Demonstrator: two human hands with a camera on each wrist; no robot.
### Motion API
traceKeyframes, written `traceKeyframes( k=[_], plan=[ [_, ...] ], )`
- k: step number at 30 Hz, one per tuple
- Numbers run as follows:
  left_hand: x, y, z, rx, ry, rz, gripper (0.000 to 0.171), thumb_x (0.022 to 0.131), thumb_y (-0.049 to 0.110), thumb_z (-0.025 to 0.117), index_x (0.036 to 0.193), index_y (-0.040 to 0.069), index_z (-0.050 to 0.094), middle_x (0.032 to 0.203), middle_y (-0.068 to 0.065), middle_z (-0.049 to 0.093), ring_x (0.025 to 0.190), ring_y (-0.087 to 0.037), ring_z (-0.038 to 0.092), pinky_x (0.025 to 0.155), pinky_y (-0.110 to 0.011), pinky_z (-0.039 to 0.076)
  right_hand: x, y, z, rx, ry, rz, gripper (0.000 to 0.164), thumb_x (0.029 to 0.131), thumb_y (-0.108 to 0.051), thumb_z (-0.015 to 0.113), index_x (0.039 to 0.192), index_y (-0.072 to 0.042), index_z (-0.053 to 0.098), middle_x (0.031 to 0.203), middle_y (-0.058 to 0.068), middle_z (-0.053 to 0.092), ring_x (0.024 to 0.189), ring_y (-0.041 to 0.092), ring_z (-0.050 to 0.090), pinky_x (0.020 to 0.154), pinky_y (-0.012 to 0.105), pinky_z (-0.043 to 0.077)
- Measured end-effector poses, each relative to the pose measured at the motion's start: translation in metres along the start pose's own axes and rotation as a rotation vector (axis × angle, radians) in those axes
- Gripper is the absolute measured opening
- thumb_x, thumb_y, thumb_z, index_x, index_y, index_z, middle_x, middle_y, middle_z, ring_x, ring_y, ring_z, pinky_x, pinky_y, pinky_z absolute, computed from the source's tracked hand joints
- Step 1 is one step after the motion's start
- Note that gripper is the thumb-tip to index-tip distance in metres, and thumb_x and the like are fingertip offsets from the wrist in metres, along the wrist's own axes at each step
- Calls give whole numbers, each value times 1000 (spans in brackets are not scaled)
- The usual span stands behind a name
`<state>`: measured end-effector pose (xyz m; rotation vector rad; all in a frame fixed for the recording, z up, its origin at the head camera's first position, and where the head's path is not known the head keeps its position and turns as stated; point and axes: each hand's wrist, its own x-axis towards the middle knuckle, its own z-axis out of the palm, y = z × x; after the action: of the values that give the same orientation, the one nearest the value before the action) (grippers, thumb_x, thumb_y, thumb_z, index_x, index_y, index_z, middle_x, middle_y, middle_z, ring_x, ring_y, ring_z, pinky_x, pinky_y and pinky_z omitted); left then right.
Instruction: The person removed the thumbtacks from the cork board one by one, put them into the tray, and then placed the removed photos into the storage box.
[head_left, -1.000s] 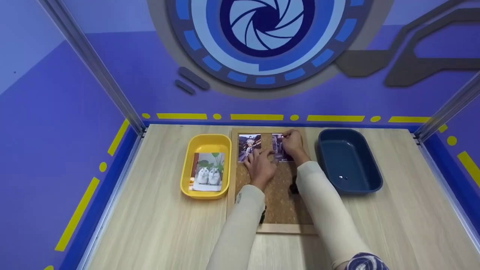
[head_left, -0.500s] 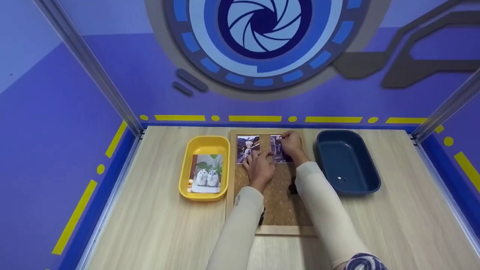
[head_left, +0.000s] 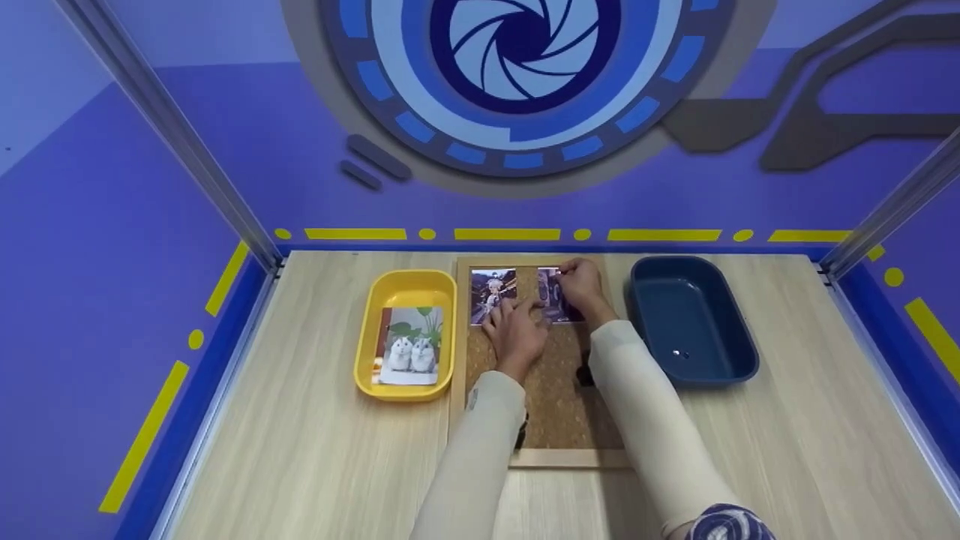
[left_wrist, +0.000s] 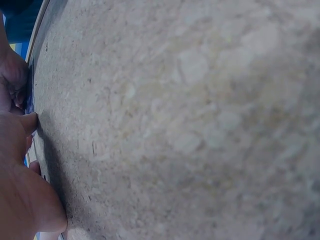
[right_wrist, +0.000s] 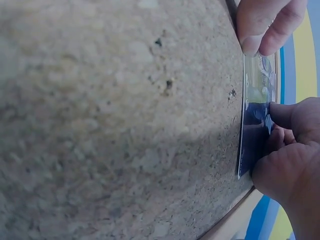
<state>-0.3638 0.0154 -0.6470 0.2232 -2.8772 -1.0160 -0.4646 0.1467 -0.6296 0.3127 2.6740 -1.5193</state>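
In the head view my left hand [head_left: 516, 336] lies over the cork board [head_left: 559, 405], its fingers spread between two photos. Its fingertips touch the lower part of the left photo [head_left: 491, 285] and the near left edge of the right photo [head_left: 549, 285]. My right hand [head_left: 585, 289] is at the top of the right photo, thumb and forefinger pinched together over a small pin-like thing mostly hidden by the fingers. The right wrist view shows that photo [right_wrist: 254, 132] flat on the cork, with the right thumb [right_wrist: 282, 114] bent above it.
Left of the board stands a yellow tray [head_left: 365, 360] with a photo of two white-grey furry animals [head_left: 411, 352] in it. A dark blue tray [head_left: 694, 300] on the right holds small shiny pieces [head_left: 677, 353]. Blue walls enclose the wooden table [head_left: 307, 420].
The scene shifts slightly in the head view as the head moves. Both hands keep their places on the photos.
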Motion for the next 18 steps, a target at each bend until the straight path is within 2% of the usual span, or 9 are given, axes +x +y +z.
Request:
traceKeyframes(
  k=[8, 18],
  plan=[
    [-3, 1, -4, 14, -9, -12, 35, 97, 39, 75, 131, 34, 74, 135, -6, 59, 130, -30, 48, 115, -55, 29, 1, 2, 2, 6, -12, -5, 11, 101, -3, 66, 109, 3, 69, 95, 6, 62, 87, 16, 57, 71, 23, 46],
    [-3, 3, -3, -10, 14, 14, 33, 96, 35, 76, 129, 30, 75, 132, -6, 60, 128, -32, 50, 113, -56, 29, 0, -1, -1, 30, -31, 43, 11, 104, -5, 61, 112, 1, 67, 103, 8, 61, 93, 19, 58, 75, 27, 47]
  ],
)
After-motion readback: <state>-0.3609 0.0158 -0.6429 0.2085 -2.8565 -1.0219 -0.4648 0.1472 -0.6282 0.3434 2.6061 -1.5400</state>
